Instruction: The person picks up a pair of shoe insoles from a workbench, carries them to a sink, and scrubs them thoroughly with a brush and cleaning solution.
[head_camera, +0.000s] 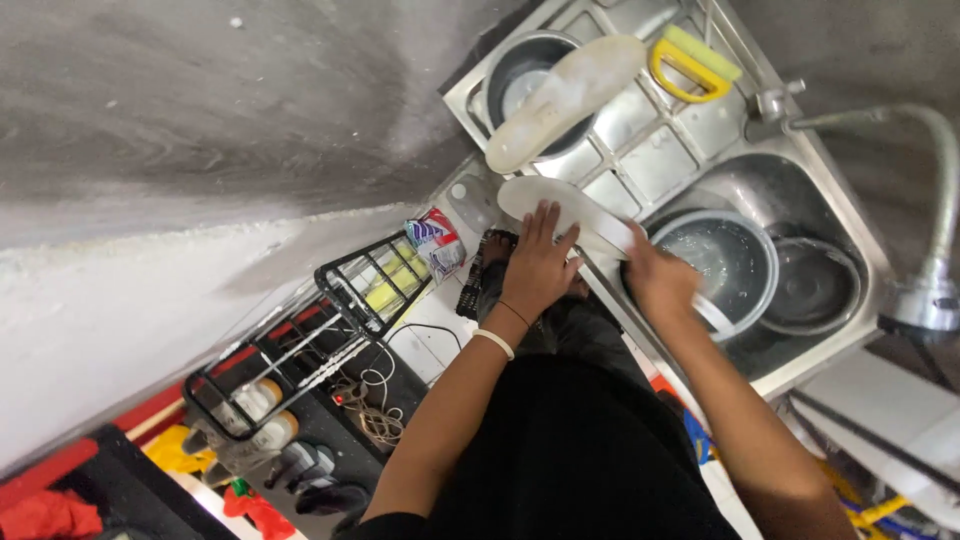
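head view: right of frame centre, the left hand (540, 268) presses flat, fingers spread, pinning a white insole (560, 205) on the sink (640, 165) edge, while the right hand (660, 283) is curled on its other end, seemingly scrubbing.

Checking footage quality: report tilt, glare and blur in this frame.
Head view: strongly tilted, so the steel sink runs diagonally; bright glare on the water in the basin and on the faucet; right hand slightly motion-blurred; left hand on the white insole stays sharp.
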